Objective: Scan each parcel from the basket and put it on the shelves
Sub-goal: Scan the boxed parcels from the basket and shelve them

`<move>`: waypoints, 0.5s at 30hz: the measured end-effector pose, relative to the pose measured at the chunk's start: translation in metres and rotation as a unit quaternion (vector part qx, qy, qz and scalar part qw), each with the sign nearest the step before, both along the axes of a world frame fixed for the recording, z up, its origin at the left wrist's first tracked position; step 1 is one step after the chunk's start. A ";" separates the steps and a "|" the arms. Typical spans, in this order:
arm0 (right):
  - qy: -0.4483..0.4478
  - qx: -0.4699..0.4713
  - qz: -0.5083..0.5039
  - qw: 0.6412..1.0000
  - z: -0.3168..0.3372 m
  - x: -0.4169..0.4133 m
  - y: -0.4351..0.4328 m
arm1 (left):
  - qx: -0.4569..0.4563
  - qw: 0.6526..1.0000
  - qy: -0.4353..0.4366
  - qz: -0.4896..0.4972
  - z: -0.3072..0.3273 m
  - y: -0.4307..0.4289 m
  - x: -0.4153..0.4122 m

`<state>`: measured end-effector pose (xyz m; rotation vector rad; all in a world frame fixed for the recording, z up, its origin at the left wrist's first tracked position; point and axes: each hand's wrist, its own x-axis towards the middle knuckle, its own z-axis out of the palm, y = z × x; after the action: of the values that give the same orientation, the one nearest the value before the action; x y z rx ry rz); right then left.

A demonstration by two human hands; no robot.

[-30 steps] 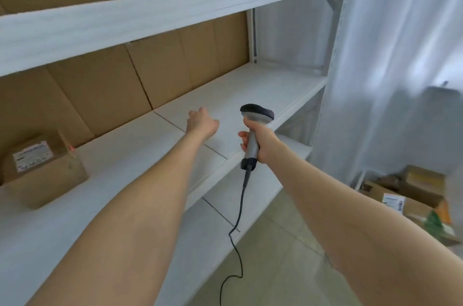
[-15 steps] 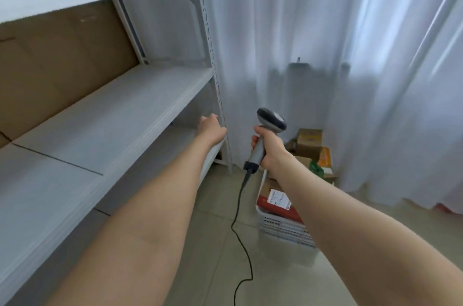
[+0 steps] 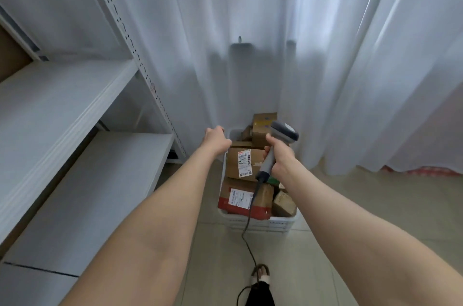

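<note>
A white plastic basket [image 3: 260,224] stands on the floor ahead, filled with several cardboard parcels. On top lies a brown parcel [image 3: 244,163] with a white label, and nearer me a red-edged parcel [image 3: 240,201]. My right hand [image 3: 281,159] grips the handle of a grey barcode scanner [image 3: 280,141], held above the basket with its cable hanging down. My left hand [image 3: 216,140] hovers at the basket's far left corner, fingers loosely curled, holding nothing.
White metal shelves [image 3: 50,110] run along the left, with a lower board [image 3: 100,180] near the floor. White curtains [image 3: 275,30] hang behind the basket. The scanner cable [image 3: 246,235] trails across the tiled floor to my foot [image 3: 260,274].
The view has swung right from the shelves to the basket. Both hands moved with it and now hang over the basket; the scanner stays in my right hand.
</note>
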<state>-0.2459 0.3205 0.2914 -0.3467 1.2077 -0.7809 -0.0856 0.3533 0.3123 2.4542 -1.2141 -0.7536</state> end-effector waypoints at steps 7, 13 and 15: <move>0.109 0.039 0.035 0.993 -0.070 0.013 -0.093 | 0.058 0.997 0.042 0.003 -0.073 -0.087 0.020; 0.155 0.099 0.029 0.983 -0.132 0.010 -0.140 | 0.133 0.990 0.055 0.005 -0.142 -0.131 0.025; 0.164 0.116 0.031 0.979 -0.154 0.007 -0.151 | 0.147 0.987 0.065 0.019 -0.163 -0.142 0.026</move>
<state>-0.2386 0.1695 0.1374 -0.3277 1.5743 -0.5332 -0.0597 0.2117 0.1491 2.5984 -1.0702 -1.1343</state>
